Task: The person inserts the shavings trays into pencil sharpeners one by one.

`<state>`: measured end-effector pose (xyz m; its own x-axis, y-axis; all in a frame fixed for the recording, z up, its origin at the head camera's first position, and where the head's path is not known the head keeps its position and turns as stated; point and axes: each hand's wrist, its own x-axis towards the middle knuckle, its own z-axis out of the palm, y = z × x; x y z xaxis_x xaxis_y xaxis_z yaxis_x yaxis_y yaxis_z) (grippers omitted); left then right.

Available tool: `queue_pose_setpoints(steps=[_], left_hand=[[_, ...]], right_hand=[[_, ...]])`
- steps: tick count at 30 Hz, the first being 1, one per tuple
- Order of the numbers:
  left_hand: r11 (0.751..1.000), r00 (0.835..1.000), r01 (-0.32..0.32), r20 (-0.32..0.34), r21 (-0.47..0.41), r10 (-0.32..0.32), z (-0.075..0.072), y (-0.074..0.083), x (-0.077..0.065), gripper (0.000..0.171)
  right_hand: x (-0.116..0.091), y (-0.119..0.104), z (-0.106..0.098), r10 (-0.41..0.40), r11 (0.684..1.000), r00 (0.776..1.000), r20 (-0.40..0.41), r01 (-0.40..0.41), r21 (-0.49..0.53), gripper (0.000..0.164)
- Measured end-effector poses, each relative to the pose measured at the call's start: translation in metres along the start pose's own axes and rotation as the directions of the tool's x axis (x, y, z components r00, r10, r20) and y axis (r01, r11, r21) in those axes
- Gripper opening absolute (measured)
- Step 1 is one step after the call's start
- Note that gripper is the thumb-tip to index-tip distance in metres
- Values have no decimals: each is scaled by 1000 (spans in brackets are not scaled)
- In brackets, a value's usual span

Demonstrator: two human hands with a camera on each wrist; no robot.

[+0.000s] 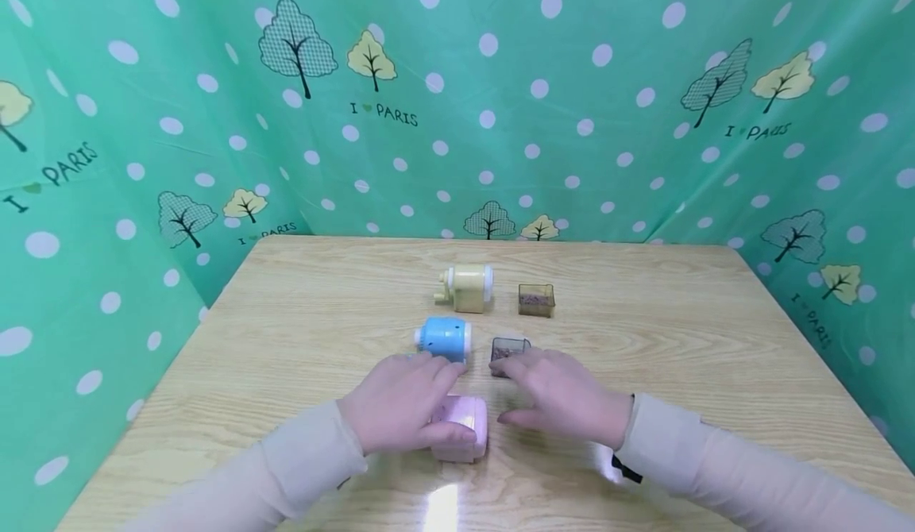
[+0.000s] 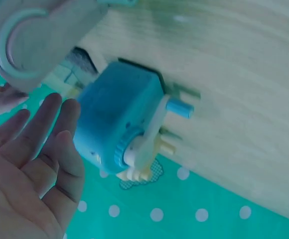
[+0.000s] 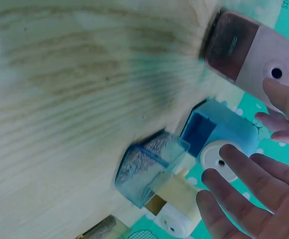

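Three crank pencil sharpeners stand in a row on the table. My left hand (image 1: 403, 405), fingers loosely extended, is over the left side of the pink sharpener (image 1: 465, 429); whether it touches is unclear. The pink one has its dark drawer (image 3: 231, 45) inside. Just beyond is the blue sharpener (image 2: 117, 109), with a crank on its side and an open drawer slot. My right hand (image 1: 557, 397) holds nothing, fingers spread, near the clear shavings drawer (image 3: 152, 159) and partly hiding it in the head view. That drawer holds pencil shavings.
Farther back stands the yellow sharpener (image 1: 469, 288), its amber drawer (image 1: 536, 300) of shavings to its right. The wooden table (image 1: 643, 318) is bordered behind and at the sides by a green dotted cloth (image 1: 600, 175).
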<state>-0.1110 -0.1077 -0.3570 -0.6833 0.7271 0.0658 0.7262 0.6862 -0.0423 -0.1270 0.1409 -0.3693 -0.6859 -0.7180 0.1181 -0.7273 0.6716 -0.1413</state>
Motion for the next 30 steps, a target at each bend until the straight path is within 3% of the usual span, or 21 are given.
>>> queue_pose_setpoints(steps=[7,18,30], left_hand=[[1000,999,21,27,-1,-21,-7,-11,9,78],[996,993,43,-113,83,-33,-12,-24,19,76],[993,989,69,-137,100,-55,-8,-33,23,77]], right_hand=[[5,9,-3,42,999,999,-16,-42,0,66],[11,27,3,134,991,990,-40,-133,32,64],[12,44,17,235,968,972,-7,-234,91,71]])
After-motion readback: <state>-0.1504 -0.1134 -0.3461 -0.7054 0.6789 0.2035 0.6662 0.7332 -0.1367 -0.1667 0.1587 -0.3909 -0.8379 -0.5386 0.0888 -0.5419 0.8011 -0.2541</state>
